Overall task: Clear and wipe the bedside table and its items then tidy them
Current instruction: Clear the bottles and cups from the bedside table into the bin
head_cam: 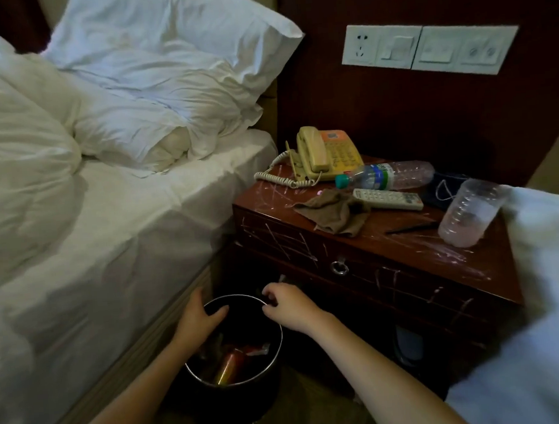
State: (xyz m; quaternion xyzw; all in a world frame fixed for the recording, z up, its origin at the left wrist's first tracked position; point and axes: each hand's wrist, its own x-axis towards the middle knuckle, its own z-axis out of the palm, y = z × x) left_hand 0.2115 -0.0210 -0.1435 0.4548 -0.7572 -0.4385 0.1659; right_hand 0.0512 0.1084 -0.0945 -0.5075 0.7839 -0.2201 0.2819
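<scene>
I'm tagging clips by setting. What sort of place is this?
Most likely a hotel guest room: a corded telephone sits on a bedside table next to a bed made up in plain white linen, and a switch-and-socket panel is set into the dark wood wall above.

telephone [330,155]: 1 | plastic bottles: 2, lying bottle [398,175] and standing bottle [470,213] | remote control [388,198]: 1 | brown cloth [334,213]: 1 | pen [411,227]: 1 | waste bin [238,400]: 1 | pillows: 2, upper pillow [166,37] and lower pillow [152,121] | hands: 2, left hand [198,317] and right hand [288,305]

Glossy scratched wooden bedside table [309,224], matt brown cloth [334,214], seemingly metal-rimmed bin [274,341]
</scene>
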